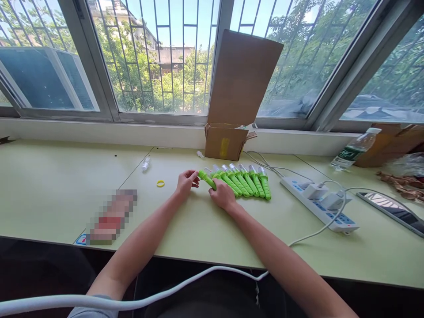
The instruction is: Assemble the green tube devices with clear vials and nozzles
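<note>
A green plastic stick [207, 179] is held slantwise above the table between my two hands. My left hand [187, 182] is closed, with its thumb and fingertips at the stick's upper left end. Wrapped round the lower right end is my right hand [223, 194], its fingers partly hidden from view. Just behind and to the right of that hand lie several similar green sticks [253, 182], side by side in a row, with ribbed handles and clear tips pointing away from me. My right hand covers part of the nearest ones.
An open cardboard box [221, 142] stands by the window. Left lie a yellow ring [160, 183] and a small clear bottle [146, 164]. Right are a power strip [323, 205] with cables, a phone [391, 213] and a water bottle [355, 149]. A white cable [149, 301] crosses in front.
</note>
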